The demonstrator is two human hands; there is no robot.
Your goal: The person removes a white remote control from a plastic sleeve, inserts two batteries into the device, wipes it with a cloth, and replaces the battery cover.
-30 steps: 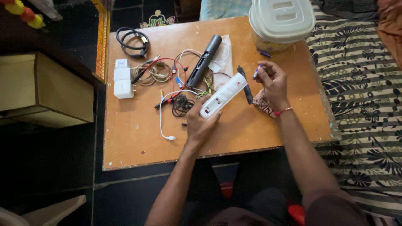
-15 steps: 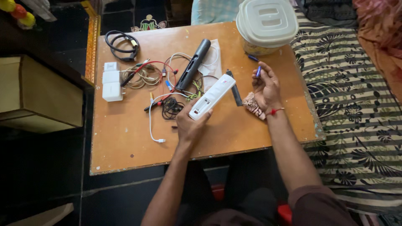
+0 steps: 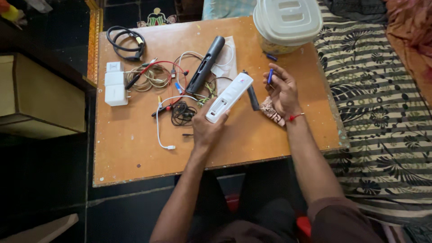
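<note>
My left hand point(image 3: 204, 128) grips the near end of a long white remote point(image 3: 229, 97), back side up with its battery bay open, tilted over the wooden table point(image 3: 135, 153). My right hand point(image 3: 281, 90) is raised just right of it, pinching a small blue battery point(image 3: 270, 75) between fingertips. Under that wrist lies a small patterned cloth pouch point(image 3: 269, 110). A narrow black cover strip point(image 3: 252, 95) lies between the two hands. Another blue battery point(image 3: 271, 57) rests on the table by the tub.
A black cylindrical device point(image 3: 206, 64) lies on white paper. Left of it are tangled cables point(image 3: 168, 76), a coiled black cord point(image 3: 124, 42), white chargers point(image 3: 115, 87) and a white cable point(image 3: 159, 130). A lidded plastic tub point(image 3: 287, 22) stands at the back. Patterned bedding point(image 3: 382, 112) borders the right.
The view has shifted slightly. My left hand has tipped the remote up a little and my right hand with the battery has moved closer to it.
</note>
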